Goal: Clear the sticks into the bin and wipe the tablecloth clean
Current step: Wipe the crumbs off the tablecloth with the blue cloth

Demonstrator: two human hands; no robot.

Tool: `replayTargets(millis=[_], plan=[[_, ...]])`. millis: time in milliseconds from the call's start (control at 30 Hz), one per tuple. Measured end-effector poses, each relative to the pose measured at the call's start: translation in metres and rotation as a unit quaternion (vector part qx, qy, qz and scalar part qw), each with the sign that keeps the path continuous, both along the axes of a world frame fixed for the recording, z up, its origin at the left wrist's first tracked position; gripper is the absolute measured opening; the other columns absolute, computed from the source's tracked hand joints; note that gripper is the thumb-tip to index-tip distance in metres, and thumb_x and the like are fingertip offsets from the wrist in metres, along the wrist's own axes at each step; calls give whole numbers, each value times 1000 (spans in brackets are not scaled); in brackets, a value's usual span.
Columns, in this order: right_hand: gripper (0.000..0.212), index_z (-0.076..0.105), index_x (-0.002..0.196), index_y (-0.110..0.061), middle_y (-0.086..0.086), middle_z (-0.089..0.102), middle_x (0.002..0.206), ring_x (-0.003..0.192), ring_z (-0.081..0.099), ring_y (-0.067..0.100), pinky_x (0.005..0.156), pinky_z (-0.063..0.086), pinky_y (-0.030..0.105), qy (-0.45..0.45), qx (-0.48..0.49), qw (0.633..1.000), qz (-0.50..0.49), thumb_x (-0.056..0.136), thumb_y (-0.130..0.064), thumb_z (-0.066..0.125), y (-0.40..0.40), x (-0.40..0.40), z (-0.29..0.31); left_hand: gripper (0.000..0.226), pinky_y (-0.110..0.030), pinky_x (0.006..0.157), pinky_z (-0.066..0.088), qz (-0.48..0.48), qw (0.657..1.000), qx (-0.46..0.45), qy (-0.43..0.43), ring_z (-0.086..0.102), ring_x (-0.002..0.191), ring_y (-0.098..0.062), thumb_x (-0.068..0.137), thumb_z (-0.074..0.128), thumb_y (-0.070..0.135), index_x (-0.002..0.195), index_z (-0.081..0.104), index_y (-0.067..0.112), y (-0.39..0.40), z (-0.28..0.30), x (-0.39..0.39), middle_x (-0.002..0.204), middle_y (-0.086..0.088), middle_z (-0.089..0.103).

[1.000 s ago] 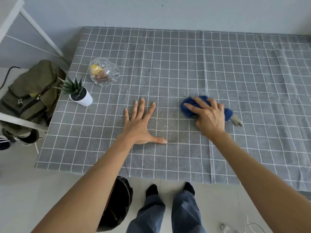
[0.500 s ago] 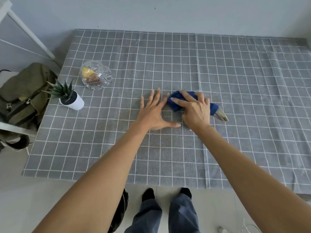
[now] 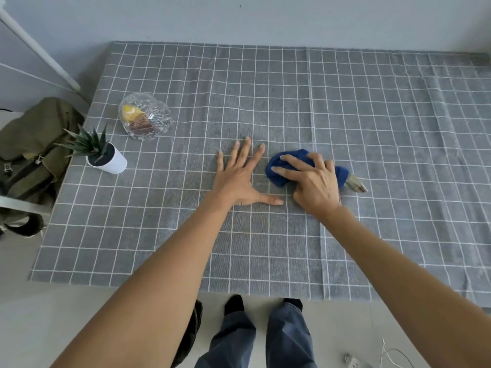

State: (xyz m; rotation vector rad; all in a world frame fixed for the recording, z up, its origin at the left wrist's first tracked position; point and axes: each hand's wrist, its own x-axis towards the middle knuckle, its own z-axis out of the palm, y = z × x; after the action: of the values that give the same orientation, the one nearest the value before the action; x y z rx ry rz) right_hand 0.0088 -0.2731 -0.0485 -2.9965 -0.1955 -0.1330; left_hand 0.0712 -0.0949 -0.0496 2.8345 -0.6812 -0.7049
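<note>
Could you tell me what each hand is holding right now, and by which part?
The right hand grips the bunched blue cloth over its top and middle. The left hand holds nothing; it lies flat on the tablecloth.

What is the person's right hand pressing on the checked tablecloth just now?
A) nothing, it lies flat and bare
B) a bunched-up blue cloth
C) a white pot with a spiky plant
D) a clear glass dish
B: the right hand curls over a bunched blue cloth on the tablecloth, while the left hand lies flat beside it with fingers spread.
</note>
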Motion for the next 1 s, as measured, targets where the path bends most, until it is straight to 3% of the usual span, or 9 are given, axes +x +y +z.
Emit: replayTargets(millis=[167,333,500,667,867,1000], plan=[[53,59,123,-41,-11,51,138,110,43,34,79,29,40,30,-7,996,-85,78,-13,49,-6,19,6,139,-51,106,-24,-4,1000,8,7,-36,137,-20,43,50,95,144,-27,37,0,1,0,149,3,-40],[52,65,115,-39,-8,59,129,102,50,38,74,36,41,-1,-17,1000,12,75,-18,40,-3,6,4,140,-50,103,-26,-1,1000,15,8,-37,137,-20,43,49,96,144,-27,37,-1,1,0,149,2,-41],[51,61,121,-40,-8,53,136,110,43,36,79,28,41,24,-21,997,-64,80,-16,44,-5,25,8,140,-50,104,-26,-1,1000,12,13,-37,137,-21,43,50,95,144,-27,37,-1,2,0,149,2,-40],[52,67,111,-40,-9,61,126,100,50,37,74,37,40,-14,-14,1000,1,74,-20,36,-1,3,1,140,-53,108,-22,1,1000,12,11,-37,137,-21,42,49,96,144,-27,37,-1,1,0,149,2,-40],[52,66,113,-39,-7,59,129,103,49,37,76,36,43,-4,-6,998,-54,73,-17,42,2,15,4,140,-52,106,-24,-2,1000,12,14,-38,136,-21,43,50,95,144,-28,36,-1,1,0,148,2,-41],[55,67,111,-39,-9,61,126,98,51,36,72,37,40,-22,-4,1000,-7,76,-21,30,4,2,2,139,-51,106,-25,-2,1000,13,13,-38,137,-21,44,50,95,144,-27,37,-1,1,0,148,2,-41]])
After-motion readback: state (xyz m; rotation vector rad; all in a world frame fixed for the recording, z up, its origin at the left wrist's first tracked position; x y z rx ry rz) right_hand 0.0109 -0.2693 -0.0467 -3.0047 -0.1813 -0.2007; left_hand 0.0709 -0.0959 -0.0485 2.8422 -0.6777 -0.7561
